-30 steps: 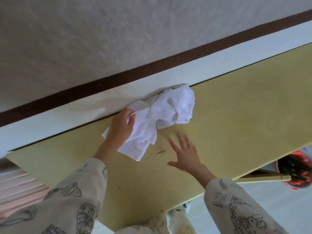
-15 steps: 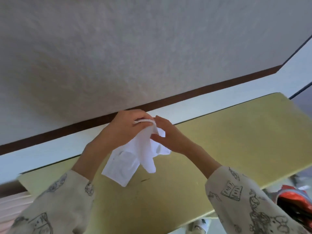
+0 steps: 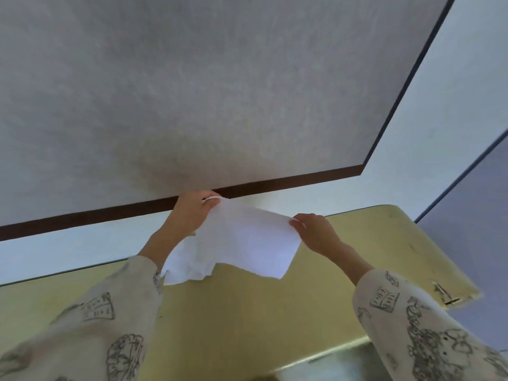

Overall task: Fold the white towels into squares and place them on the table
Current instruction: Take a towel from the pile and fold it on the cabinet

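Yellow table [image 3: 247, 312] lies nearest, under my printed sleeves [image 3: 412, 320]; above it my left hand [image 3: 192, 213] and right hand [image 3: 316, 232] each pinch a top corner of the white towel [image 3: 247, 243], stretched between them, hanging off the table

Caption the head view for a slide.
Both hands, left hand and right hand, hold a white towel stretched above the yellow table.

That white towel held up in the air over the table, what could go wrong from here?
The white towel is held only by its top edge: the left hand and the right hand each pinch a corner, so a slip could drop one side. Its lower left part hangs bunched, which may give a crooked fold. It could also land near the far edge of the yellow table.
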`<state>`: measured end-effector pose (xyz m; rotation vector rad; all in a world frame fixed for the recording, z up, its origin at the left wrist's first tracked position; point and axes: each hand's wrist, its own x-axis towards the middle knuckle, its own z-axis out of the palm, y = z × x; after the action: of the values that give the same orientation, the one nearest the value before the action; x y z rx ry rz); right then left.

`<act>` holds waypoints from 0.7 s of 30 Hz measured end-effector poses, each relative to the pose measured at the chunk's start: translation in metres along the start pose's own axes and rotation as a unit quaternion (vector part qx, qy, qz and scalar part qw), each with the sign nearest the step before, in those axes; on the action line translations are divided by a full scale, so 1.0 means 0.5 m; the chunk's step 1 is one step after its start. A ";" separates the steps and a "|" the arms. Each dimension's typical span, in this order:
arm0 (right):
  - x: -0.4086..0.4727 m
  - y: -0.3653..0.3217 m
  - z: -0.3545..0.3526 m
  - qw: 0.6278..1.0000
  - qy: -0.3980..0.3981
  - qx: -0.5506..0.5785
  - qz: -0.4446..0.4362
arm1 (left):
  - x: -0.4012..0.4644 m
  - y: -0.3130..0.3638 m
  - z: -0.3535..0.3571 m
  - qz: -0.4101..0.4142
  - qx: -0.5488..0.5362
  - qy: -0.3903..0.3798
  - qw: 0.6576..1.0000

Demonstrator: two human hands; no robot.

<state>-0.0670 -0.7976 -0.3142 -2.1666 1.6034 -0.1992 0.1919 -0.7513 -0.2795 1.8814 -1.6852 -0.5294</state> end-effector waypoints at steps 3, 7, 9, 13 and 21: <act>0.011 0.047 -0.036 0.997 0.051 -0.062 0.016 | 0.034 0.028 0.043 0.000 0.007 -0.020 1.000; 0.025 0.084 -0.099 0.990 0.127 -0.049 0.033 | 0.070 0.078 0.060 -0.005 -0.010 0.016 1.000; 0.017 0.108 -0.128 0.985 0.167 0.011 0.046 | 0.072 0.104 0.067 0.005 -0.034 0.049 0.998; -0.015 0.147 -0.136 0.979 0.191 0.062 0.023 | 0.049 0.115 0.089 0.048 -0.046 0.048 0.997; -0.153 0.287 0.091 0.997 0.007 0.037 0.064 | -0.080 -0.014 0.265 0.022 0.023 -0.165 0.986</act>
<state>-0.2004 -0.7481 -0.4052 -2.0039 1.7092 -0.2310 0.1093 -0.7299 -0.3886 1.8621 -1.9558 -0.8277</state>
